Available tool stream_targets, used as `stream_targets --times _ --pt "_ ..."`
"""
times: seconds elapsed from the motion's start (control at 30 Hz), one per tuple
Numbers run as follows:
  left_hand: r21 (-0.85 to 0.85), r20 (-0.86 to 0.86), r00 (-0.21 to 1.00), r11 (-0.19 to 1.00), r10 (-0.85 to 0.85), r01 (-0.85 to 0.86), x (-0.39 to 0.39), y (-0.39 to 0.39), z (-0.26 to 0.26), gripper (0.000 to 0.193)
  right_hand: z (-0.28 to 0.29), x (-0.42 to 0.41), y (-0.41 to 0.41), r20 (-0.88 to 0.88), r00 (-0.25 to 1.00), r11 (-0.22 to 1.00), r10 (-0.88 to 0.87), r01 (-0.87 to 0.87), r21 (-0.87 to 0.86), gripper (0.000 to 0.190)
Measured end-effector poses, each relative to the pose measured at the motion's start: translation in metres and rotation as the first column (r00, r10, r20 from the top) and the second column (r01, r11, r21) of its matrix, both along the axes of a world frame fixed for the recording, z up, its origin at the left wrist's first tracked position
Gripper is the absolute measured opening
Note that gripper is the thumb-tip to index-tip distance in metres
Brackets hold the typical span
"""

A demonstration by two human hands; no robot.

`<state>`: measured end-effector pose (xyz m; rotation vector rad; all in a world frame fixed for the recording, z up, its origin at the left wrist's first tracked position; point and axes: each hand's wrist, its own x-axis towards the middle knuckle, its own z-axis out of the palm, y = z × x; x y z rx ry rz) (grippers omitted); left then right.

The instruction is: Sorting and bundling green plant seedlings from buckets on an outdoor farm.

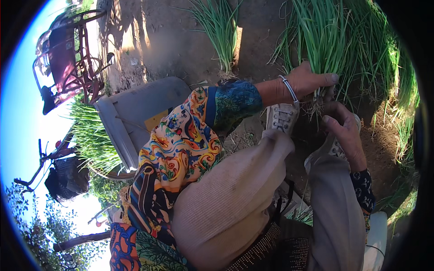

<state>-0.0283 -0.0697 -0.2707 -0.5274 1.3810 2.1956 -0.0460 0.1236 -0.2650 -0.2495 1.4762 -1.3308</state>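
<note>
My left hand (310, 81), with a banded bracelet at the wrist, grips a bunch of long green onion-like plants (320, 37) near its base. The thumb lies across the stems, and the pale roots hang below the fist. Close beside the roots is my right hand (340, 123), its fingers bent and its thumb apart from them; nothing is plainly held there. Part of its fingers is hard to make out in shadow. A smaller bunch of the same plants (222, 37) lies on the soil, up and left of my left hand.
A large heap of green plants (366, 50) lies at the upper right. My laced shoe (282, 117) is below my left wrist. A grey plastic bin (149, 105) lies left of my sleeve, near more greens (96, 135). A red cargo tricycle (67, 61) stands further off.
</note>
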Motion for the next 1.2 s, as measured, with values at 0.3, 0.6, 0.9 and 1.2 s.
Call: stream_targets --times 0.3,0.6,0.9,1.2 --pt "0.011 -0.092 0.986 0.990 -0.137 0.138 0.019 0.014 0.033 0.033 -0.014 -0.010 -0.003 -0.097 0.993 0.995 0.074 -0.067 0.078 0.022" --pt "-0.776 -0.242 0.914 0.500 0.327 -0.384 0.045 -0.111 0.013 0.024 -0.014 -0.001 0.012 -0.124 0.992 0.994 0.022 -0.009 0.107 0.016" --pt "-0.972 0.130 0.941 -0.147 0.312 0.183 0.112 -0.203 -0.024 0.059 -0.027 -0.007 0.014 -0.101 0.994 0.972 -0.040 0.062 0.228 0.018" --pt "-0.971 -0.236 0.964 -0.020 -0.125 -0.240 0.029 -0.123 -0.017 0.033 -0.036 -0.007 0.007 -0.150 0.986 0.961 -0.072 0.109 0.254 0.018"
